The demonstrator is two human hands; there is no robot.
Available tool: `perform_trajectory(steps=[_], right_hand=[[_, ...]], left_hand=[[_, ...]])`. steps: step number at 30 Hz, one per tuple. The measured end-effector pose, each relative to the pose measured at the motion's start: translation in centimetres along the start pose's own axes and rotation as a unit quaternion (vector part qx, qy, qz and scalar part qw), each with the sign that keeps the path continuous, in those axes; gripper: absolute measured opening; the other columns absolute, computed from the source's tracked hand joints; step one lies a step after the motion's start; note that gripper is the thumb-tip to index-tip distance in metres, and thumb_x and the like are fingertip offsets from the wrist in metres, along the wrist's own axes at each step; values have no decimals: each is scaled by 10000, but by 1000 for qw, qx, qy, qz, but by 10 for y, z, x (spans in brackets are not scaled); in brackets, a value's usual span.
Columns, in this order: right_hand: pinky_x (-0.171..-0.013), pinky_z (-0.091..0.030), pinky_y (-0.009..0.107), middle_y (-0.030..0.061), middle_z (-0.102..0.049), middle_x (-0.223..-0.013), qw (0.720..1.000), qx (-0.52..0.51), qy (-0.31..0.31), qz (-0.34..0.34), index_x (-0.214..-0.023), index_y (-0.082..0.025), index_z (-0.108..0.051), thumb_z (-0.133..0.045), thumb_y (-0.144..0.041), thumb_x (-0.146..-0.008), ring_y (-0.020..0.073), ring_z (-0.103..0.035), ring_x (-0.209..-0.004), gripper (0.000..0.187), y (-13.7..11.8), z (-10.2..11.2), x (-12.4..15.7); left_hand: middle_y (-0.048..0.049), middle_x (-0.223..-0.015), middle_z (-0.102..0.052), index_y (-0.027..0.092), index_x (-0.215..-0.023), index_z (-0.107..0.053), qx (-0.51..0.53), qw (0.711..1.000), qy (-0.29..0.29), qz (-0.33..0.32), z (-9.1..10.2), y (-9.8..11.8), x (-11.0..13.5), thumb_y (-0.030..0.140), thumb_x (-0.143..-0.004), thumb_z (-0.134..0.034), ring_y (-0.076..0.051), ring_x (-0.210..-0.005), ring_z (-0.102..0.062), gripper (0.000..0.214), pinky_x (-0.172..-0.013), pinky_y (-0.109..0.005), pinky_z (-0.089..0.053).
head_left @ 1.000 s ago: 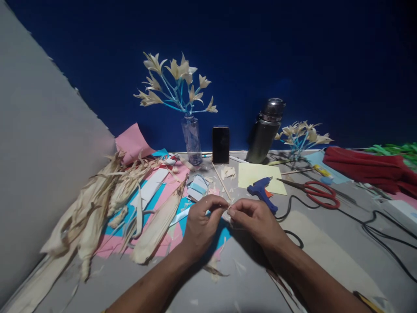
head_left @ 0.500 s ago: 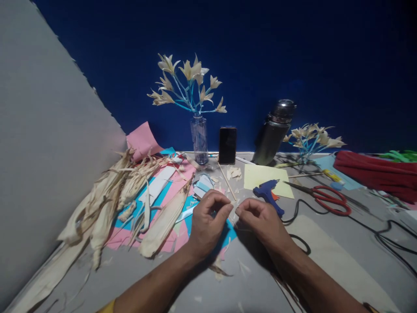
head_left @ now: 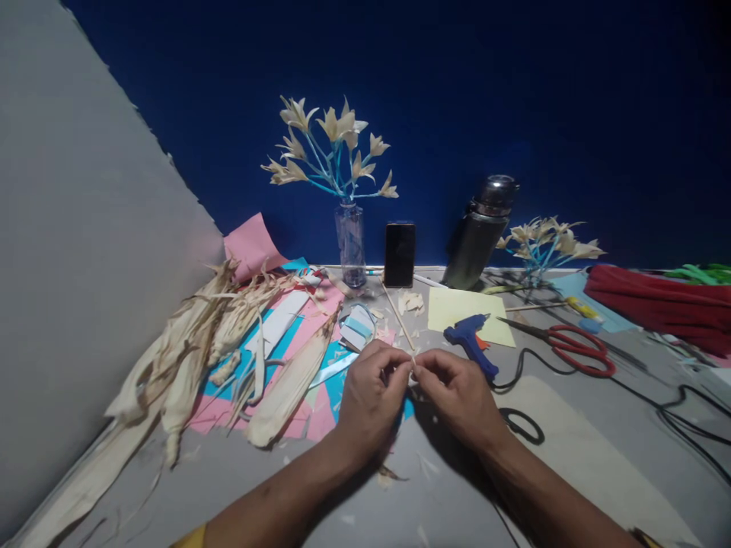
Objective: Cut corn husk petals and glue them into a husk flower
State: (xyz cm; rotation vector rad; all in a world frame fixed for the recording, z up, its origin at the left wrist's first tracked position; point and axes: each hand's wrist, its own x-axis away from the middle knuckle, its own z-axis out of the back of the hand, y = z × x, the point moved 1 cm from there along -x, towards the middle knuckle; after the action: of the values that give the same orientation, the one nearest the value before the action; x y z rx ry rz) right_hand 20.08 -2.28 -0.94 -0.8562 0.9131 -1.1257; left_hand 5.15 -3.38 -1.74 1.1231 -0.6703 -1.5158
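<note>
My left hand (head_left: pixel 374 396) and my right hand (head_left: pixel 457 388) meet at the fingertips over the table. Both are closed in a pinch on a small pale piece (head_left: pixel 414 365), which looks like corn husk and is mostly covered by the fingers. Just beyond the fingertips lies a thin wooden stick (head_left: pixel 398 316). A blue glue gun (head_left: pixel 471 339) rests to the right of my right hand. Left of my left hand, a broad dried corn husk (head_left: pixel 291 388) lies on pink and blue paper, near a roll of pale tape (head_left: pixel 358 323).
Husk flowers stand in a clear bottle (head_left: pixel 350 243) beside a phone (head_left: pixel 400 255) and a leaning flask (head_left: pixel 480 236). Red-handled scissors (head_left: pixel 576 350), black cords and yellow paper (head_left: pixel 445 308) lie right. More corn husks (head_left: pixel 188 373) are piled left, against the wall.
My two hands have come together, so the gap between their fingertips has closed on the small pale piece. Things on the table stay in place.
</note>
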Motion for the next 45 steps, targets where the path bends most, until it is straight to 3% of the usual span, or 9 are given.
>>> perform_trajectory(steps=[4,9,12,15,22,29,38,41,45], right_hand=[[-643,-432,294,38,-674,-678,1000,17,7,2,-703,-171,-684,-572,-315,-818,185,-585,-656,216,0,-2,1],[-605,-432,276,23,-654,-646,990,-102,4,-100,-669,-161,-679,-663,-331,-755,163,-559,-622,191,7,-2,-2],[-510,-365,236,-24,-567,-556,954,-240,-14,-178,-635,-163,-632,-709,-327,-725,103,-452,-501,202,14,-2,-4],[-427,-230,211,-69,-465,-479,913,-331,-43,-233,-633,-176,-582,-732,-345,-714,63,-312,-407,241,13,-3,-5],[-474,-264,218,-54,-494,-500,925,-324,-71,-187,-644,-166,-612,-727,-339,-754,77,-361,-466,236,4,-1,-3],[-538,-304,236,-29,-552,-579,955,-247,-56,-154,-695,-152,-663,-742,-394,-780,100,-412,-544,268,13,1,-3],[-658,-492,284,63,-706,-779,934,-301,-92,-169,-905,-139,-754,-808,-469,-739,167,-628,-688,373,9,8,-6],[-723,-525,303,90,-736,-857,923,-326,-81,-187,-951,-137,-764,-807,-488,-754,183,-673,-752,405,8,9,-5],[-579,-454,229,41,-687,-743,912,-347,-109,-191,-932,-130,-772,-814,-470,-750,112,-580,-603,387,9,4,-6]], left_hand=[[-7,-767,-604,186,-740,-650,-32,999,-12,19,0,0,-1,139,-819,-596,-153,-711,-559,108,-672,-288,-403],[-4,-757,-597,190,-727,-611,59,996,-6,59,0,8,-3,167,-816,-586,-153,-714,-554,96,-681,-280,-420],[-3,-751,-583,190,-740,-603,129,990,-15,59,-1,11,-2,214,-842,-589,-145,-711,-545,105,-684,-273,-425],[23,-645,-561,194,-800,-584,263,952,-65,143,-3,7,-3,309,-844,-642,-118,-580,-500,137,-580,-243,-395],[42,-565,-552,192,-845,-534,483,829,-117,255,-8,-5,-7,363,-773,-769,-81,-493,-455,300,-511,-185,-349],[38,-552,-537,187,-844,-546,502,817,-107,264,-3,-2,-9,349,-778,-773,-80,-495,-446,286,-511,-173,-362],[52,-573,-458,153,-776,-574,527,788,-98,303,0,-8,-12,279,-702,-839,-50,-507,-392,303,-466,-148,-289],[20,-621,-529,147,-768,-591,498,807,-112,297,-2,-7,-11,281,-721,-821,-53,-515,-441,271,-446,-152,-254],[-24,-695,-636,156,-762,-637,388,894,-79,210,-1,1,-8,290,-761,-786,-127,-619,-598,200,-567,-226,-440]])
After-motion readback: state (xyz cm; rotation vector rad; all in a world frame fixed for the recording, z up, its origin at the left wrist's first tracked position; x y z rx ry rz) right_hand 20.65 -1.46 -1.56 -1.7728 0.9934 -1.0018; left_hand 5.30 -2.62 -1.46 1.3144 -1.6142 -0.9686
